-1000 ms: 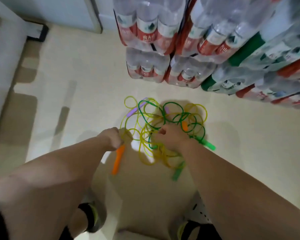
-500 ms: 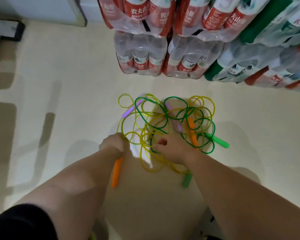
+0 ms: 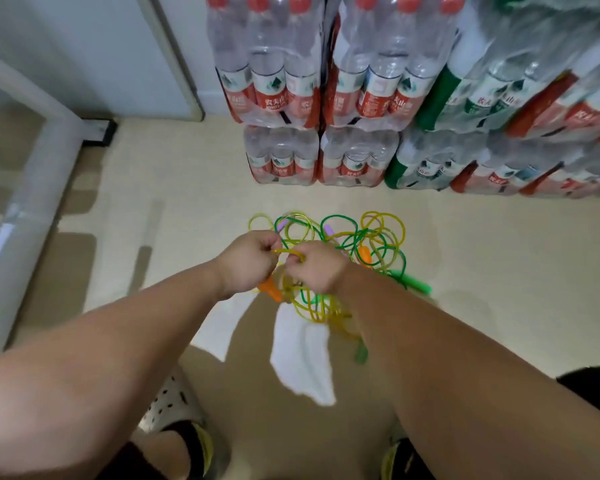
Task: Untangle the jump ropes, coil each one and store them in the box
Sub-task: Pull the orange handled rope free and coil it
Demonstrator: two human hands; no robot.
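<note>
Jump ropes (image 3: 343,244) lie tangled just ahead of us; our left hand (image 3: 246,261) and right hand (image 3: 316,271) pinch one yellow strand (image 3: 286,251) running crosswise between them.

Both bare forearms reach forward and converge; left hand (image 3: 248,261) and right hand (image 3: 314,268) sit knuckles-up, nearly touching, fingers curled, each pinching the yellow rope (image 3: 286,251)

The tangle of jump ropes (image 3: 347,242) lies on the floor (image 3: 187,188). Stacked packs of bottled water (image 3: 326,98) stand behind it, from twelve to two o'clock. A slanting post (image 3: 32,220) lies well apart at nine o'clock. Over the tangle's seven o'clock edge the left hand (image 3: 248,261) and right hand (image 3: 314,268) pinch one strand between them. A shoe (image 3: 174,407) sits at six o'clock.
</note>
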